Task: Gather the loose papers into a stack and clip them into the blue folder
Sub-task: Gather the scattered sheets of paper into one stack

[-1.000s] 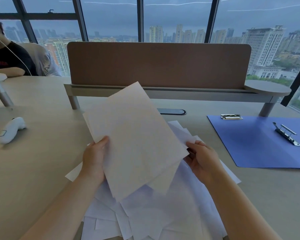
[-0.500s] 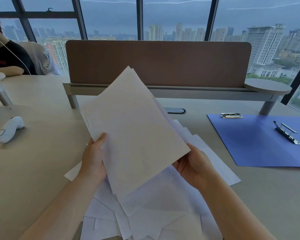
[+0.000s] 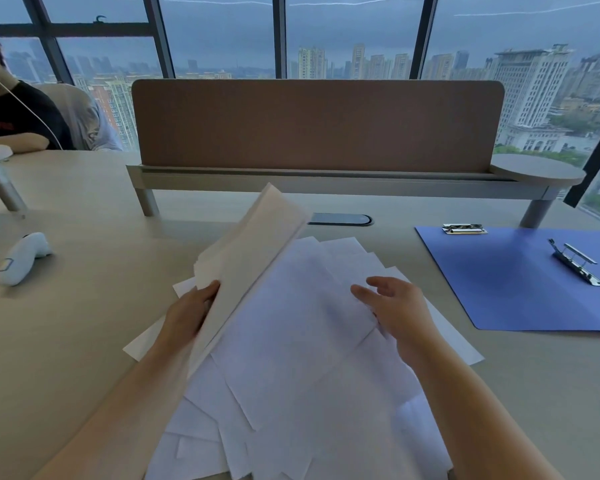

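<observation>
Head cam: left hand [image 3: 191, 315] grips a tilted bundle of sheets [image 3: 253, 258] by its lower edge, lifted off the messy paper pile [image 3: 302, 375] on the desk [image 3: 66, 323]. Right hand [image 3: 392, 306] hovers over the pile — fingers loose, holding nothing. Blue folder [image 3: 506, 282] lies open to the right, clip [image 3: 577, 266] on it.

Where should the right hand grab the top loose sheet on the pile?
Probably its right edge. The right hand is open over the loose sheets, which lie flat and overlapping, so a fingertip slid under that edge from the right lifts it. The left hand holds the gathered stack.
</observation>
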Available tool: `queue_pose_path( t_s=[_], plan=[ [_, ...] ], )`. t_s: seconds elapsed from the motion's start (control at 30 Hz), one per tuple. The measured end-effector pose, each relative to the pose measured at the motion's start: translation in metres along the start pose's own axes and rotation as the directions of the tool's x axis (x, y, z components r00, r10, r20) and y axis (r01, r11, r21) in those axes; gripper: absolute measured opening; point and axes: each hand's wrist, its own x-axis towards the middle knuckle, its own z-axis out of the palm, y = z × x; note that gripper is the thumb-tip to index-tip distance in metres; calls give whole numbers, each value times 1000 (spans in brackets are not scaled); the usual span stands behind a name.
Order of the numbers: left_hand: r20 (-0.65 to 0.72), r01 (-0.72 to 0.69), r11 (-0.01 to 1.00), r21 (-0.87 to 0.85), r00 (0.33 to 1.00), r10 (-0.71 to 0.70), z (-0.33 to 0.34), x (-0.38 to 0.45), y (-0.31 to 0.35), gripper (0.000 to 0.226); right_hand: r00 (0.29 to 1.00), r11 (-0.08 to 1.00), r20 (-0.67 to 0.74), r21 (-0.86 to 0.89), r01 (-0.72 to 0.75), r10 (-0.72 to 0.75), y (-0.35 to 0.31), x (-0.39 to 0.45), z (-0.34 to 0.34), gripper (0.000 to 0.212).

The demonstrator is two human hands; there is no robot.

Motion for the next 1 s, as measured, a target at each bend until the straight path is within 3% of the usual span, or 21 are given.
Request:
queue_pose_path(
  t_s=[0.07, 0.1, 0.2, 0.3, 0.33, 0.43, 0.53, 0.63, 0.8, 1.0],
  plan=[
    [26, 12, 1000, -3, 1000, -12, 1, 3, -3, 82, 994, 981, 53, 163, -107, 100, 0, 1, -1, 57],
    [40, 14, 1000, -23, 999, -13, 1, 5, -3, 74, 987, 966, 84, 210, -149, 134, 0, 1, -2, 59],
    [14, -5, 1000, 10, 1000, 5, 5, 3, 2, 12, 979, 965, 149, 200, -168, 139, 2, 0, -2, 59],
    [91, 21, 999, -38, 996, -18, 7, 1, 4, 20, 990, 1000, 141, 15, -25, 22, 3, -4, 0, 19],
    [94, 27, 998, -55, 995, -22, 4, 4, 2, 27, 991, 994, 131, -97, 50, -37, 2, -6, 1, 14],
    [84, 43, 997, -67, 996, -38, -3, 4, 4, 32, 976, 846, 111, -486, 220, -190, 5, -5, 4, 20],
    [51, 32, 997, -72, 998, -29, -2, -1, 10, 28, 956, 710, 59, -658, 253, -286, 10, 0, 4, 25],
    [-66, -16, 997, -78, 998, 11, -1, -6, 14, 32, 948, 765, 1, -591, 257, -318, 8, 1, 0, 16],
    [-91, -34, 998, -57, 995, 28, 1, -8, 12, 38, 989, 925, 41, -348, 150, -145, 4, -1, -3, 42],
    [-42, 11, 989, -150, 999, -18, 1, -10, 12, 36, 986, 896, 105, -414, 162, -130, 6, 1, -1, 33]
  ],
)
